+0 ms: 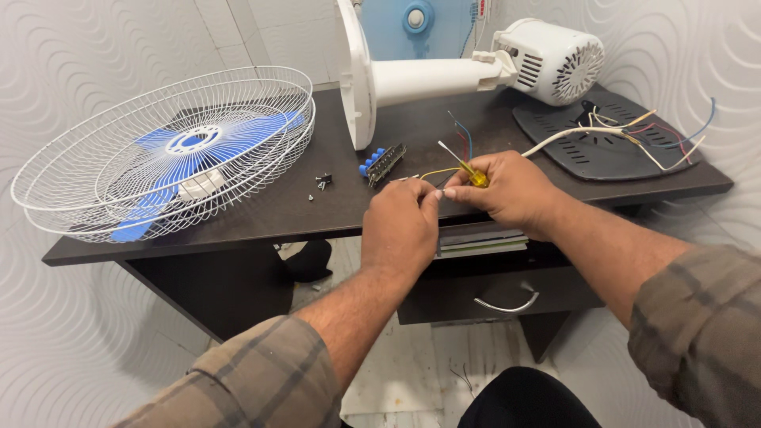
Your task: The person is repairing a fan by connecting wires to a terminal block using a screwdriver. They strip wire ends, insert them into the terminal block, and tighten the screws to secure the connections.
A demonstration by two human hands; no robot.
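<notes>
The fan is seen dismantled: the wire guard with blue blades (170, 150) is laid at 9 o'clock, the motor and stand (507, 67) at 1 o'clock, wires loose. A yellow-handled screwdriver (468, 168) is gripped in the right hand (507, 190), its long axis tipped toward 10 o'clock. A yellow wire (436, 171) is pinched by the left hand (400, 226). Reassembly is judged not begun

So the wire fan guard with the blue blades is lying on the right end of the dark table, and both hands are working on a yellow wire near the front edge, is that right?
Not quite. The head view shows the wire fan guard with the blue blades lying on the left end of the dark table, not the right. The rest holds: the left hand and the right hand are both on the yellow wire near the front edge.
</notes>
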